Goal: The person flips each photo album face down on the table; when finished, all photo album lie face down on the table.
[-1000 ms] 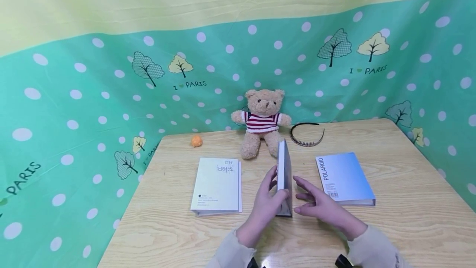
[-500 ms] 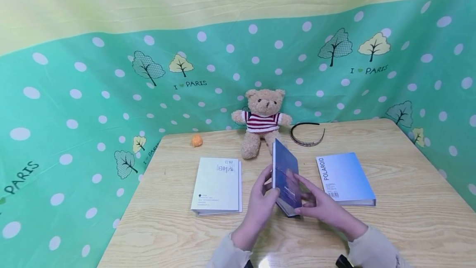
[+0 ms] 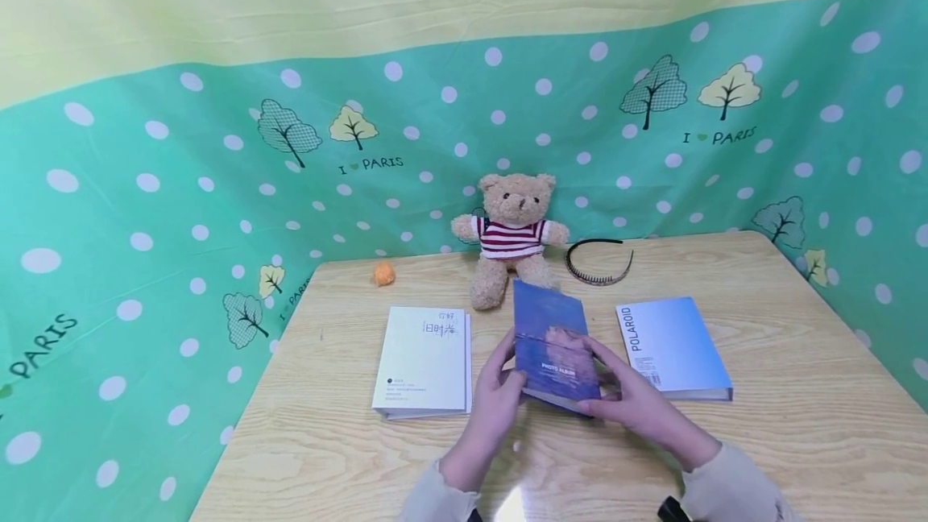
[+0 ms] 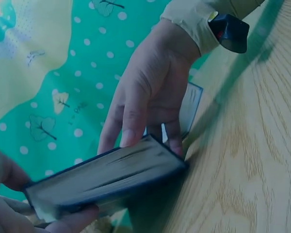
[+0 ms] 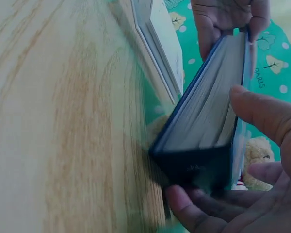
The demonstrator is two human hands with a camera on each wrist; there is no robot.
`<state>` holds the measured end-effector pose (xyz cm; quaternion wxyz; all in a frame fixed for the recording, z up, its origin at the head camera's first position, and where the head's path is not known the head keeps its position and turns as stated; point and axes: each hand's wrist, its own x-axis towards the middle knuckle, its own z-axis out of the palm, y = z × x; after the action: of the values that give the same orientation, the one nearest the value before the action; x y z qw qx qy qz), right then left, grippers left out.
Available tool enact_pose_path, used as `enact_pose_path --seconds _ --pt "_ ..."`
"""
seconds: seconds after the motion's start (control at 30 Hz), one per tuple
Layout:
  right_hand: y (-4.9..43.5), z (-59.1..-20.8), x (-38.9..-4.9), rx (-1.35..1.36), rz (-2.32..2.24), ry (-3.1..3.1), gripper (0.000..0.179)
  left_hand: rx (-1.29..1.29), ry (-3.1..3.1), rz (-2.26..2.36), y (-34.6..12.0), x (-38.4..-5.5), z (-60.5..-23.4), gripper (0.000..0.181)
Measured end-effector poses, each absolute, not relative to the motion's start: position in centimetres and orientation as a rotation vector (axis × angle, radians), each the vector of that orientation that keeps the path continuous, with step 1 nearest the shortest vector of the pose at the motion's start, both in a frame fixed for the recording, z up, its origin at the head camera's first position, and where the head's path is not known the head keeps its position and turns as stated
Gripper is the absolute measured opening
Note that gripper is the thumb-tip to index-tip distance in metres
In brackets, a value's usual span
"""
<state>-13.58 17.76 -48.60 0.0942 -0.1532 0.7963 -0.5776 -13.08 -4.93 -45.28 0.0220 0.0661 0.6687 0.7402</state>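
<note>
A blue photo album [image 3: 549, 329] is held tilted above the table, its cover facing up toward the head camera. My left hand [image 3: 493, 397] grips its left edge, with the thumb by the lower corner. On the opposite side my right hand [image 3: 627, 393] holds the spine, thumb near the bottom corner and fingers lying over the cover's edge. The right wrist view shows the page block of the album [image 5: 206, 107] between both covers, with the right thumb [image 5: 262, 109] on one cover's edge. The fingers beneath the album are partly hidden.
A white album [image 3: 420, 357] lies to the left and a blue-white POLAROID album [image 3: 677, 345] to the right. Behind sit a teddy bear [image 3: 513, 216], a black headband [image 3: 598, 272] and an orange pompom [image 3: 383, 273]. A green dotted curtain [image 3: 435, 143] surrounds the wooden table [image 3: 304, 441].
The photo album has turned from standing edge-on to leaning back, so its blue cover now shows. My right hand, apart from it at first, has closed on its right side.
</note>
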Motion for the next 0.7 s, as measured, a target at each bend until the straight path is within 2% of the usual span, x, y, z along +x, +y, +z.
enact_pose_path --seconds 0.33,0.7 --pt "18.1 -48.4 -13.6 -0.387 -1.629 2.474 0.093 0.1 2.232 2.072 -5.5 -13.3 -46.6 0.075" --pt "18.1 -48.3 -13.4 -0.367 -1.387 2.687 0.086 0.164 2.536 1.699 -5.6 -13.9 -48.3 0.074"
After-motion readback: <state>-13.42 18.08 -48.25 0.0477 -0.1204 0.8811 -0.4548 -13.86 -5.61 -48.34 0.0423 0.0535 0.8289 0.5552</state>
